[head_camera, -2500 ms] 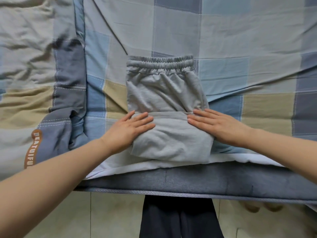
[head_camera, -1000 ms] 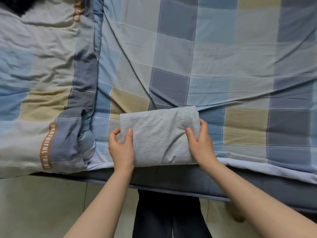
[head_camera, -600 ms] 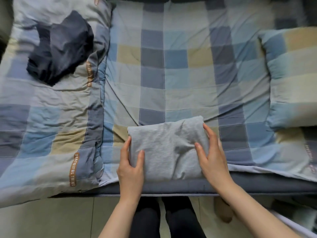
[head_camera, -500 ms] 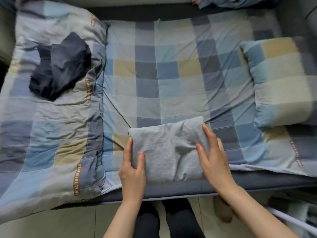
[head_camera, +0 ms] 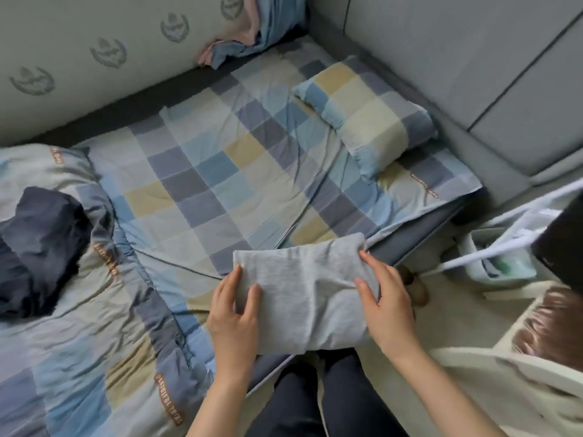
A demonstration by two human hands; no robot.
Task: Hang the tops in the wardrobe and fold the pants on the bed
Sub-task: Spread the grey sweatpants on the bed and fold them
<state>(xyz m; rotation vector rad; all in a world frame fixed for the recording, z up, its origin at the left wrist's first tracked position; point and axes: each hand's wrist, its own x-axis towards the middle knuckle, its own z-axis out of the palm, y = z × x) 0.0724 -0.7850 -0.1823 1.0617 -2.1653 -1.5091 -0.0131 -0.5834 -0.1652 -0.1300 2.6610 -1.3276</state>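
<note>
The grey pants (head_camera: 304, 294) are folded into a compact rectangle and held just above the near edge of the bed (head_camera: 220, 171). My left hand (head_camera: 235, 313) grips the bundle's left end, thumb on top. Its right end is clasped by my right hand (head_camera: 386, 304). A dark navy garment (head_camera: 34, 247) lies crumpled on the quilt at the far left.
A checked pillow (head_camera: 366, 118) rests at the head of the bed. Folded pink and blue cloth (head_camera: 252, 33) sits by the wall. A white basket (head_camera: 504, 383) with things in it and a white rack (head_camera: 504, 244) stand on the floor to the right.
The pants went from half-folded flat on the bed to a full bundle held in both hands. It now hangs partly past the bed's edge, and the view has swung right and pulled back.
</note>
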